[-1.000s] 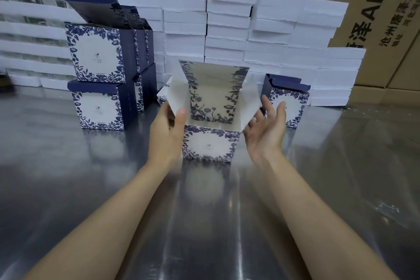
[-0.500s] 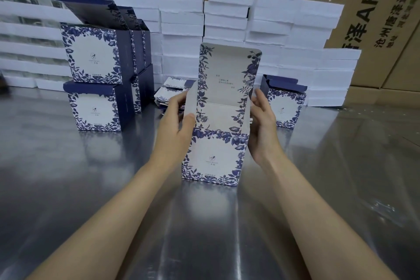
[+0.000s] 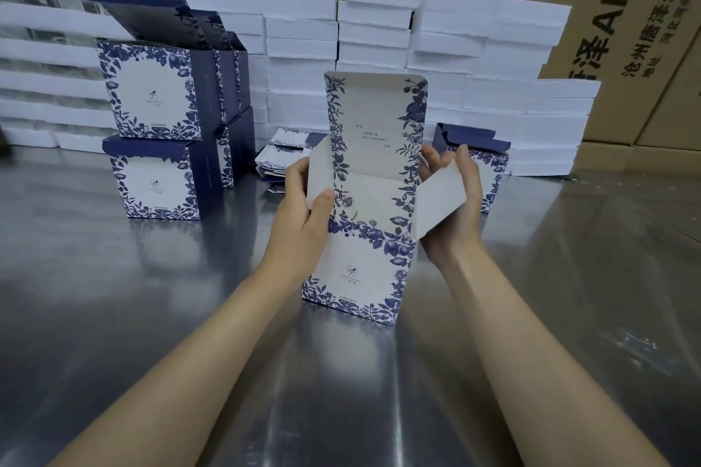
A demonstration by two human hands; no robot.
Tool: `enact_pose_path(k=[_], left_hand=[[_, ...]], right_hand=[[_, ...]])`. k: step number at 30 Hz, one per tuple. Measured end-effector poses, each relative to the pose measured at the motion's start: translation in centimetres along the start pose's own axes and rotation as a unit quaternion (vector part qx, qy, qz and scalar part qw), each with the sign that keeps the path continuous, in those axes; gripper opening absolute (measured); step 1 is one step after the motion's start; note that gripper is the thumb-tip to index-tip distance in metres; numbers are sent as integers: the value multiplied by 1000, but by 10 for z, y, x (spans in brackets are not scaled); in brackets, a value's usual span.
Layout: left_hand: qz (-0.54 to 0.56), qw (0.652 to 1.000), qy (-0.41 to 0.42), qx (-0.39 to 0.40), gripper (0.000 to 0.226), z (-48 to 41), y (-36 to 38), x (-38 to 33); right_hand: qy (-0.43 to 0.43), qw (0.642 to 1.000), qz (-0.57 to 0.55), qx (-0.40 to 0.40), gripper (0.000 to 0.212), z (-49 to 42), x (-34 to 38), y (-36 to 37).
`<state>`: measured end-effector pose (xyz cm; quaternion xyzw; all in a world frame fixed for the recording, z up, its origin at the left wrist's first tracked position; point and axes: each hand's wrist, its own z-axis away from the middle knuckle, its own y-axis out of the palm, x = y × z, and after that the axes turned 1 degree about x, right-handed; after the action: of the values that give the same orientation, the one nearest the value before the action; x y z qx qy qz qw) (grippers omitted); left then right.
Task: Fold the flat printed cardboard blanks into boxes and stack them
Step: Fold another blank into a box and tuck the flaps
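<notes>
Upright blue-floral box (image 3: 358,269), lid (image 3: 375,117) up

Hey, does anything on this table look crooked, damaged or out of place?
Only the pile of flat blanks behind the half-folded box looks untidy, its sheets fanned unevenly. The boxes on the left stand squarely stacked.
</notes>
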<state>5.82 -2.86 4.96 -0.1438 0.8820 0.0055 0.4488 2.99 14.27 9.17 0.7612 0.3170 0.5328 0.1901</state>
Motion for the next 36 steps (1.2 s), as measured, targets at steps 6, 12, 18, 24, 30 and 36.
enact_pose_path(k=[6, 12, 18, 24, 30, 36], left_hand=[[-3, 1000, 3, 2, 43, 0, 1, 0], [-11, 999, 33, 1, 32, 4, 5, -2], [-63, 989, 123, 59, 39, 2, -5, 4], [-67, 979, 187, 42, 69, -2, -8, 11], [-97, 979, 176, 26, 43, -3, -5, 9], [-200, 968, 150, -15, 48, -2, 3, 7]], right_hand=[[13, 1000, 3, -15, 52, -4, -3, -1], [62, 992, 103, -40, 40, -10, -14, -3], [79, 971, 218, -63, 34, -4, -17, -2], [103, 963, 235, -77, 50, -5, -13, -5], [148, 920, 362, -36, 58, -17, -1, -9], [235, 914, 330, 23, 74, -20, 5, -7]])
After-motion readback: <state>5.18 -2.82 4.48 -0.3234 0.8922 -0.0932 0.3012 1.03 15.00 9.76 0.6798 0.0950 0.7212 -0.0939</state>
